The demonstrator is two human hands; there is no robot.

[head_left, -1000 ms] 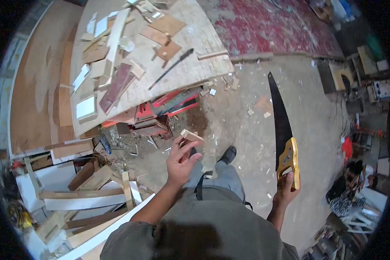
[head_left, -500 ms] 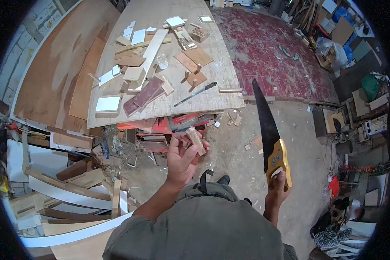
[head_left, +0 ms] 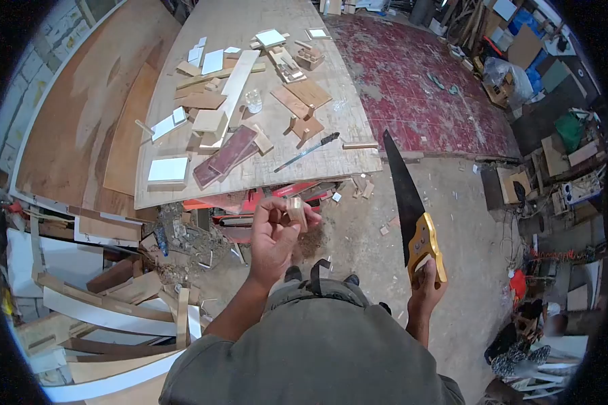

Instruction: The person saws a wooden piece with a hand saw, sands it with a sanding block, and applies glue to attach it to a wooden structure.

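Small wood piece: pinched in your left hand (head_left: 273,248), just past the near edge of the table (head_left: 348,125), its end tipped up toward you.
Saw (head_left: 423,233): gripped by the handle in your right hand (head_left: 425,287), well apart from the wood; its blade points away from you, leaning left, teeth facing your left hand.
Hidden: the wood's underside, behind your fingers, and most of your right fingers, behind the handle.
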